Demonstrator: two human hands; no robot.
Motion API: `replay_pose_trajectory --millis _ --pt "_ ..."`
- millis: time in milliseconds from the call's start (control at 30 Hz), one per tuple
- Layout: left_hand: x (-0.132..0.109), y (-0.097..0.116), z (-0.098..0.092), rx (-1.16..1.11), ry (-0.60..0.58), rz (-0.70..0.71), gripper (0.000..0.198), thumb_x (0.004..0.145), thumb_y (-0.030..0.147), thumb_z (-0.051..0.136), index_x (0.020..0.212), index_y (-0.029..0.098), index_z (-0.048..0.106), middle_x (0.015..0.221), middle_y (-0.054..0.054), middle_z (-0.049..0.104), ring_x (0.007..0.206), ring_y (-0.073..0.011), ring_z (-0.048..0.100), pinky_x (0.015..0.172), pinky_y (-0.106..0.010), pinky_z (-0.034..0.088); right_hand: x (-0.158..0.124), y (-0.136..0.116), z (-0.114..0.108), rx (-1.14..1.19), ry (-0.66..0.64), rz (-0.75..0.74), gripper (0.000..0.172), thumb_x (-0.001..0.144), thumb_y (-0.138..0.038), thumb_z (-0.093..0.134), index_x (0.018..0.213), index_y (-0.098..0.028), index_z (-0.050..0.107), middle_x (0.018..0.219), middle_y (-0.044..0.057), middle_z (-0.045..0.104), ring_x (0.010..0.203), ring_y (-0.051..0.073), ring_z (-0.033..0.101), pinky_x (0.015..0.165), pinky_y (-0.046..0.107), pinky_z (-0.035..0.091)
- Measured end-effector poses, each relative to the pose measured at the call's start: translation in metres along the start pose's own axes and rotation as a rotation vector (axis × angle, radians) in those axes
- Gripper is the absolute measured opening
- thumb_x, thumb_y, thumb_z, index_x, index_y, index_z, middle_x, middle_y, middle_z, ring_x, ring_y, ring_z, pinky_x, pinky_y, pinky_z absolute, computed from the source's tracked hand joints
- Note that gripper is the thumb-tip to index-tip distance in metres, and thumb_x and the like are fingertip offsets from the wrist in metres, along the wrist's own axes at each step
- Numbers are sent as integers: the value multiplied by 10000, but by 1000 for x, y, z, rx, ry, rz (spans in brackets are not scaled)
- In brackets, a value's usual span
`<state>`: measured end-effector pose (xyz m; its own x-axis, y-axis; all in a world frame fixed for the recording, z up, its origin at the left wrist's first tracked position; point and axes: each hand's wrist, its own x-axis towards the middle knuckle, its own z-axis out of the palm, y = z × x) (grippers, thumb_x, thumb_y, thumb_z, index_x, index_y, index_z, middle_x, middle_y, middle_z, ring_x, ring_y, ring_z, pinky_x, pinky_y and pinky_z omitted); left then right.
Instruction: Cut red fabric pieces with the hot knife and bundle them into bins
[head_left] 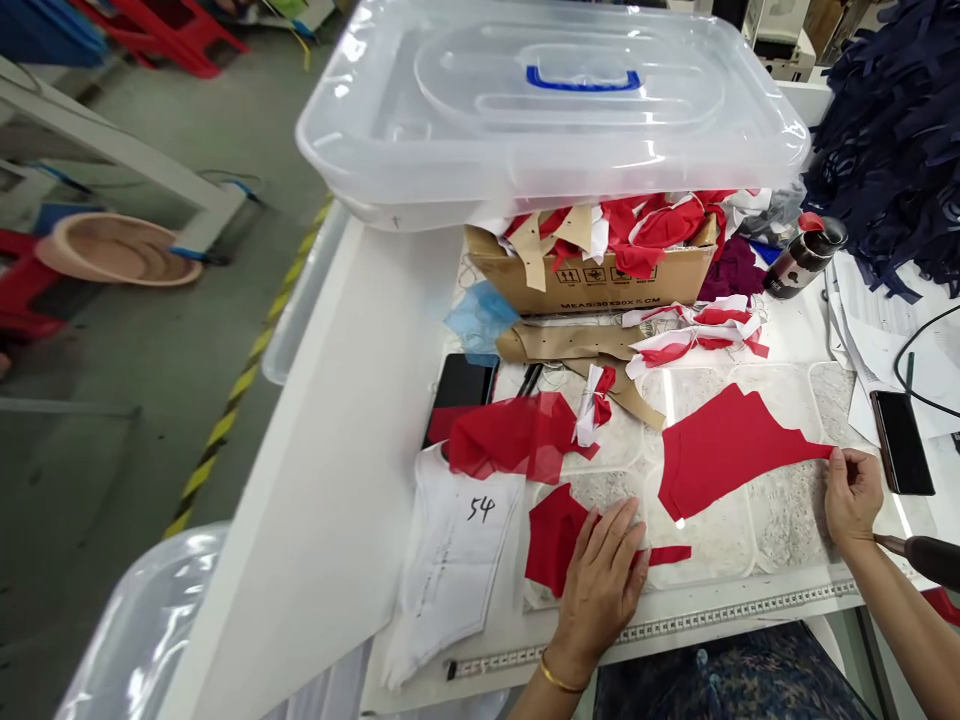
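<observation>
My right hand (853,495) pinches the narrow end of a red fabric piece (724,450), which lies spread to the left over the pale work surface. My left hand (604,580) rests flat, fingers stretched, on a smaller red fabric piece (551,540); a thin strip of it shows past the fingers on the right. Left of that hand lies a white paper pattern (457,550) marked "54". Above the pattern sits crumpled, sheer-looking red fabric (514,435). By my right wrist is a dark-handled tool (930,558) with a metal shaft, partly out of frame.
A tape measure (739,610) runs along the front edge. Behind stand a cardboard box (592,285) of scraps, a clear plastic lid (465,150) above it, and a dark bottle (804,260). Phones (902,440) lie at both sides. A white partition (322,450) borders the left.
</observation>
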<state>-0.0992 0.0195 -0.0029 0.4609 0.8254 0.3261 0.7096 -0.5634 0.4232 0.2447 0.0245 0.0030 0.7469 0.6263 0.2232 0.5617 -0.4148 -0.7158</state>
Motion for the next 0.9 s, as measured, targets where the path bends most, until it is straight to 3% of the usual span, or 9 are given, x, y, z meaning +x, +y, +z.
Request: replay_pose_trajectory --millis 233,333,433,533,733,900 --pt "-2 -5 -2 -99 44 -28 147 931 165 498 855 213 615 1239 -73 680 1242 -208 578 1118 -438 434 -3 5 0 234 17 166 593 677 -756 667 843 -194 574 607 -48 568 551 135 561 621 324 473" --pt "2 -5 -1 -61 66 -22 179 934 171 505 1042 212 642 1213 -80 687 1208 -223 601 1090 -452 469 -5 -1 -1 321 20 186 588 633 -740 718 825 -203 573 569 -54 584 509 132 584 548 297 480" --pt "9 -1 2 24 59 34 358 953 175 478 1298 203 567 1256 -87 667 1214 -237 597 1074 -465 485 -6 -7 -2 414 37 193 571 593 -712 765 775 -221 538 524 -68 564 439 122 560 421 256 430" --pt "17 7 8 93 32 117 427 981 164 417 1400 198 493 1306 -76 645 1250 -228 574 1090 -456 468 -5 -7 -2 523 32 158 564 563 -668 808 754 -229 511 533 -82 546 406 100 527 361 228 387" --pt "15 25 29 261 34 139 451 1022 237 339 1460 156 412 1342 -74 630 1296 -200 529 1134 -419 384 3 11 0 761 -41 128 578 561 -591 830 879 -235 505 646 -96 550 409 56 488 383 205 396" --pt "8 28 39 363 55 128 368 1019 288 362 1285 189 596 1307 -74 654 1243 -213 566 1125 -445 378 8 21 4 829 -107 125 540 577 -589 763 894 -223 525 632 -92 520 420 53 463 392 194 353"
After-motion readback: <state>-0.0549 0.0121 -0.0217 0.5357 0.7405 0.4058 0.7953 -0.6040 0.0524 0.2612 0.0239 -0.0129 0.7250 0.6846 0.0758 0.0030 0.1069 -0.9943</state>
